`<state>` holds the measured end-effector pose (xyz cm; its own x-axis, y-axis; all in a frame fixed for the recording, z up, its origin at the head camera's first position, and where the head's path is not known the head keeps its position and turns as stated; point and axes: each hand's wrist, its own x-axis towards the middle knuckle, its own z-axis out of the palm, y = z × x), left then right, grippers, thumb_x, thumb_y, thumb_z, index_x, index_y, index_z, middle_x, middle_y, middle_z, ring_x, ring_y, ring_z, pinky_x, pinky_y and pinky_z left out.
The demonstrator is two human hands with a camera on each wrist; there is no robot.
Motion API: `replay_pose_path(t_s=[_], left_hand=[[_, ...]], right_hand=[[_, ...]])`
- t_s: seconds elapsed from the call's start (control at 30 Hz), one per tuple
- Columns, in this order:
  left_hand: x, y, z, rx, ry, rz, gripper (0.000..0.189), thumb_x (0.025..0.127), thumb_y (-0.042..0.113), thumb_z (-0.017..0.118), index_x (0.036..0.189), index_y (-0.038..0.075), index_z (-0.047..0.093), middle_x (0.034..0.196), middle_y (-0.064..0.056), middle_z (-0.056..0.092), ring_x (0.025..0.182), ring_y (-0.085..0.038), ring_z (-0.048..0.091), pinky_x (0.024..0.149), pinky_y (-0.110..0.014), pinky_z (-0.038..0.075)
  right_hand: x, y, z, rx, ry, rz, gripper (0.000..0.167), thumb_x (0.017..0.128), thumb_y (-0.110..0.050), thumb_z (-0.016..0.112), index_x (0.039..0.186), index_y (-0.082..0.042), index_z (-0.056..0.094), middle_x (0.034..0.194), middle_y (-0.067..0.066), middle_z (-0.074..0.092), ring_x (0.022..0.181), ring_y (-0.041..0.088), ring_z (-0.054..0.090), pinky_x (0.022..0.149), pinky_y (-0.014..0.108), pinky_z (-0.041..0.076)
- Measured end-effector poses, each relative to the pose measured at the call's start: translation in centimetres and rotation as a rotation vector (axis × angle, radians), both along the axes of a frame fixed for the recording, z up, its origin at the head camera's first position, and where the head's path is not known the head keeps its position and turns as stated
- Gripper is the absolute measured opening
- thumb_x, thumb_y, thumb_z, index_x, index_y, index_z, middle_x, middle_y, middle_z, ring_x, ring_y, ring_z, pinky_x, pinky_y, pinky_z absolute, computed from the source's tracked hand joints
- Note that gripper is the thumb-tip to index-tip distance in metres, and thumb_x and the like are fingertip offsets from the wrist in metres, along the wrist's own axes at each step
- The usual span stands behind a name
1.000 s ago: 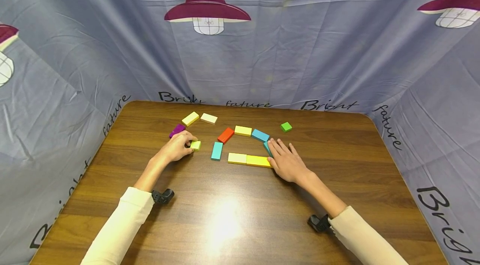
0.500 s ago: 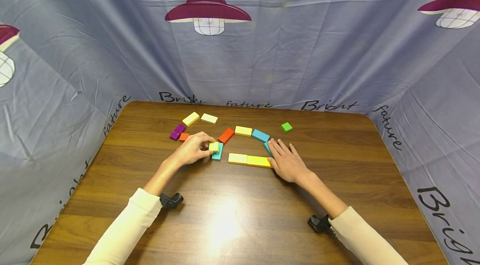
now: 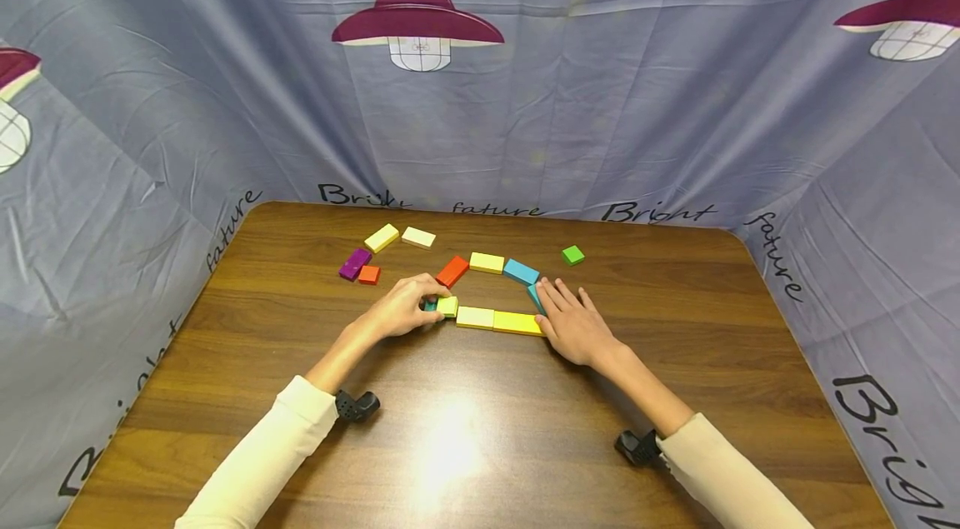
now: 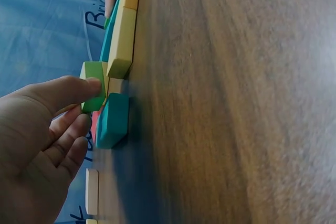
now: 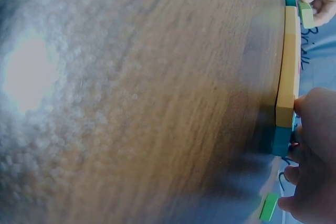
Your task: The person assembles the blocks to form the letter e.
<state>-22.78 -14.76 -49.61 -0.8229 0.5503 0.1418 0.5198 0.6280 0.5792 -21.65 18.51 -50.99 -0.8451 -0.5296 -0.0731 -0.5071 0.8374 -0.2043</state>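
Note:
My left hand (image 3: 405, 308) pinches a small yellow-green block (image 3: 447, 307) between thumb and fingers. In the left wrist view this block (image 4: 91, 72) is held above the table, near a teal block (image 4: 114, 121) and the end of a pale yellow block (image 4: 122, 43). My right hand (image 3: 576, 329) lies with straight fingers over another teal block (image 3: 534, 294), its thumb at a long yellow block (image 3: 517, 322). A red block (image 3: 453, 271), a yellow block (image 3: 487, 262) and a blue block (image 3: 521, 271) form the far side of the ring of blocks.
Left of the ring lie a purple block (image 3: 355, 264), a small orange-red block (image 3: 369, 275), a yellow block (image 3: 382, 238) and a cream block (image 3: 418, 237). A green block (image 3: 573, 255) sits at the back right. A printed curtain (image 3: 480, 129) stands behind the wooden table (image 3: 525, 446).
My left hand has carried the yellow-green block rightward, from beside the purple block to over the left teal block, uncovering the orange-red block. My right hand stays put.

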Motion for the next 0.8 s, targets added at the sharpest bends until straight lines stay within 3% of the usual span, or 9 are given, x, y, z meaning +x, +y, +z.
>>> replay_pose_path(t_s=[0.4,0.8], left_hand=[[0.11,0.42,0.24,-0.009,0.013,-0.018,0.032,0.084,0.009,0.080,0.114,0.002,0.072,0.100,-0.006,0.063,0.087,-0.021,0.059,0.075,-0.029,0.049],[0.20,0.42,-0.08,-0.010,-0.064,0.010,0.034,0.084,0.007,0.077,0.117,0.002,0.071,0.103,-0.006,0.061,0.086,-0.019,0.055,0.073,-0.026,0.047]], right_hand=[[0.02,-0.09,0.09,0.002,0.012,0.001,0.061,0.109,-0.034,0.037,0.157,0.000,0.022,0.161,0.018,0.023,0.148,0.037,0.019,0.115,0.062,0.014],[-0.14,0.03,-0.27,0.009,0.015,0.004,0.061,0.109,-0.035,0.037,0.157,0.000,0.021,0.161,0.017,0.022,0.148,0.036,0.018,0.115,0.062,0.013]])
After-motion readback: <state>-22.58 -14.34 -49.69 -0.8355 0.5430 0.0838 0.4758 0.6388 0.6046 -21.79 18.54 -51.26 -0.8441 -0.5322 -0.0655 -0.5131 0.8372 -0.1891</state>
